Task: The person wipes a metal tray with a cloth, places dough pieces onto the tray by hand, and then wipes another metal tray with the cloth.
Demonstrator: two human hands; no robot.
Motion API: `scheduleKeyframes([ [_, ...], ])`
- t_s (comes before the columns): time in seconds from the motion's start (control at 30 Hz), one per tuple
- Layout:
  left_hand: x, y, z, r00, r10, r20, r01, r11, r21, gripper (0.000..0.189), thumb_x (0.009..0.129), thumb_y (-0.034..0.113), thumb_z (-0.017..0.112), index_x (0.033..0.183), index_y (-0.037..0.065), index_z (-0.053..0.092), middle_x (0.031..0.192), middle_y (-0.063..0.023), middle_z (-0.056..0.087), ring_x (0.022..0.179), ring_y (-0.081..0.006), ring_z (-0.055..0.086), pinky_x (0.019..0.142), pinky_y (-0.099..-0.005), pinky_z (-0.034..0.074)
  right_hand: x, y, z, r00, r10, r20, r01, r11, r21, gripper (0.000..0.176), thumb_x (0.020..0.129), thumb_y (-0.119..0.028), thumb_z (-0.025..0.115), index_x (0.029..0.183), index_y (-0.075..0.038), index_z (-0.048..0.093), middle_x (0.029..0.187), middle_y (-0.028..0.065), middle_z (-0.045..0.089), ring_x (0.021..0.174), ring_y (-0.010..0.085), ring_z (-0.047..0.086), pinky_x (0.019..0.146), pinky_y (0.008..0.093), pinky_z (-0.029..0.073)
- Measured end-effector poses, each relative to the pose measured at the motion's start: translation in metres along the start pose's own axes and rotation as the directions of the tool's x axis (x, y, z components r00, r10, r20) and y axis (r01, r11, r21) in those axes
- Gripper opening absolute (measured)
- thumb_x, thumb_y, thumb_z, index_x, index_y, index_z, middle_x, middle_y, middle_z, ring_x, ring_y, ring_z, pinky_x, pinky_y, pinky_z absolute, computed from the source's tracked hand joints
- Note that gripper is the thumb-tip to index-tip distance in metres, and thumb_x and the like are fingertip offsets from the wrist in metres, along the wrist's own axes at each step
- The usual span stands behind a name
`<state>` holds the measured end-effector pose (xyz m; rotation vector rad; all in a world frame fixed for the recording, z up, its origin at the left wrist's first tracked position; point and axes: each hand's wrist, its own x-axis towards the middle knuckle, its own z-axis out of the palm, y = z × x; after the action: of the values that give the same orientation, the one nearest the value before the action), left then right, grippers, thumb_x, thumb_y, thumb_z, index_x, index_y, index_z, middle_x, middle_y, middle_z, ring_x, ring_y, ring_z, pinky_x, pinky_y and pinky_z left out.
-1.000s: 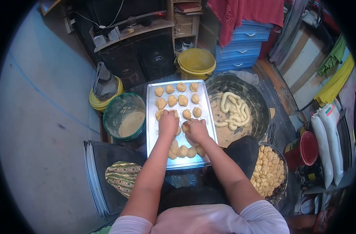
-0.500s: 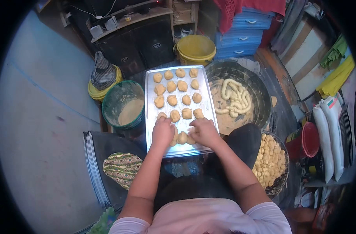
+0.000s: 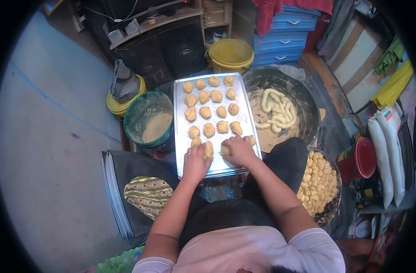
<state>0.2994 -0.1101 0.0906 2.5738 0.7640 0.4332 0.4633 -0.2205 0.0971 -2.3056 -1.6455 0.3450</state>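
A metal baking tray [image 3: 258, 157] lies in front of me with rows of rounded dough balls [image 3: 209, 130] on it. At the near left of the tray, my left hand [image 3: 197, 163] has its fingers curled against a dough ball [image 3: 208, 149]; another ball [image 3: 196, 142] touches its fingertips. My right hand [image 3: 240, 152] is bent over a dough piece [image 3: 225, 150], partly covered by the fingers. Just beyond its knuckles another dough ball [image 3: 252, 140] shows at the tray's right edge.
Right of the tray, a wide dark basin [image 3: 310, 123] holds a coiled dough rope [image 3: 278, 111]. A second basin [image 3: 337, 200] is full of small dough lumps [image 3: 318, 179]. A green bucket [image 3: 130, 123] stands left, a yellow bucket [image 3: 230, 54] behind, a red bucket [image 3: 365, 157] far right.
The near-row dough balls that sat together between my hands are now apart, with bare tray between. My hands have spread them sideways. The view has shifted slightly.
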Motion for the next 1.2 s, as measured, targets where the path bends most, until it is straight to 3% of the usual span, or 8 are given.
scheduleKeyframes([
  [0.2,0.019,0.015,0.013,0.998,0.055,-0.034,-0.051,0.994,0.095,0.033,0.075,0.02,0.068,0.106,0.008,0.062,0.099,-0.0123,0.058,0.097,-0.0299,0.054,0.087,-0.0416,0.038,0.002,0.004,-0.007,0.935,0.179,-0.305,-0.084,0.95,0.302,0.044,0.071,-0.036,0.071,0.108,-0.015,0.06,0.095,0.0077,0.063,0.094,0.0271,0.056,0.085,0.0412,0.032],
  [0.3,0.022,0.024,0.019,1.0,-0.006,0.01,0.005,0.996,0.089,0.031,0.076,0.023,0.068,0.103,0.009,0.064,0.096,-0.0113,0.061,0.096,-0.0303,0.055,0.088,-0.0418,0.037,0.005,-0.002,-0.012,0.992,0.101,-0.077,-0.095,0.992,0.081,0.046,0.07,-0.035,0.072,0.11,-0.014,0.059,0.095,0.0075,0.064,0.097,0.0268,0.054,0.085,0.0398,0.033],
  [0.47,0.015,0.022,0.013,0.997,-0.019,0.069,0.015,0.998,0.066,0.031,0.077,0.022,0.066,0.105,0.009,0.065,0.094,-0.0124,0.062,0.096,-0.0309,0.057,0.087,-0.0417,0.037,-0.009,0.019,0.004,0.953,0.127,-0.277,-0.085,0.984,0.156,0.042,0.068,-0.035,0.071,0.104,-0.014,0.062,0.098,0.0056,0.057,0.1,0.0258,0.051,0.086,0.0376,0.035],
  [0.63,0.015,0.021,0.017,0.997,-0.035,0.072,0.028,0.995,0.099,0.034,0.076,0.02,0.066,0.108,0.01,0.064,0.095,-0.0122,0.061,0.097,-0.0308,0.056,0.088,-0.0412,0.036,-0.02,0.028,-0.008,0.985,0.171,-0.039,-0.168,0.983,0.074,0.051,0.068,-0.036,0.071,0.112,-0.014,0.058,0.106,0.0085,0.055,0.106,0.0267,0.048,0.09,0.0442,0.033],
  [0.73,0.014,0.03,0.022,0.999,-0.003,-0.039,0.008,0.992,0.123,0.033,0.076,0.02,0.066,0.108,0.01,0.063,0.097,-0.009,0.058,0.098,-0.0283,0.053,0.087,-0.0414,0.035,-0.031,0.028,-0.005,0.924,0.21,-0.319,-0.201,0.978,0.063,0.068,0.066,-0.043,0.073,0.123,-0.014,0.051,0.12,0.0131,0.048,0.115,0.029,0.042,0.093,0.047,0.031],
  [0.83,0.009,0.038,0.03,0.973,0.193,-0.124,-0.177,0.976,0.129,0.032,0.075,0.019,0.066,0.105,0.01,0.063,0.099,-0.006,0.054,0.099,-0.0251,0.05,0.085,-0.0417,0.036,-0.036,0.033,0.011,0.913,0.251,-0.321,-0.24,0.968,0.074,0.084,0.062,-0.046,0.076,0.131,-0.012,0.043,0.129,0.0159,0.041,0.121,0.032,0.037,0.096,0.0485,0.029],
  [0.9,0.009,0.041,0.045,0.95,0.313,-0.02,-0.306,0.939,0.156,0.029,0.074,0.017,0.065,0.102,0.01,0.064,0.099,-0.0048,0.053,0.099,-0.0239,0.049,0.085,-0.0424,0.036,-0.039,0.03,0.013,0.949,0.24,-0.203,-0.237,0.971,0.04,0.089,0.058,-0.043,0.079,0.133,-0.013,0.041,0.13,0.0152,0.04,0.122,0.0321,0.036,0.097,0.0507,0.028],
  [1.2,-0.008,0.056,0.055,0.941,0.34,0.005,-0.339,0.939,0.047,0.016,0.076,0.013,0.063,0.089,0.005,0.059,0.093,-0.0097,0.054,0.091,-0.0282,0.054,0.076,-0.0404,0.041,-0.064,0.032,0.004,0.944,0.318,-0.088,-0.284,0.92,0.271,0.055,0.061,-0.019,0.077,0.109,-0.011,0.051,0.103,0.0143,0.048,0.093,0.0361,0.056,0.078,0.0441,0.047],
])
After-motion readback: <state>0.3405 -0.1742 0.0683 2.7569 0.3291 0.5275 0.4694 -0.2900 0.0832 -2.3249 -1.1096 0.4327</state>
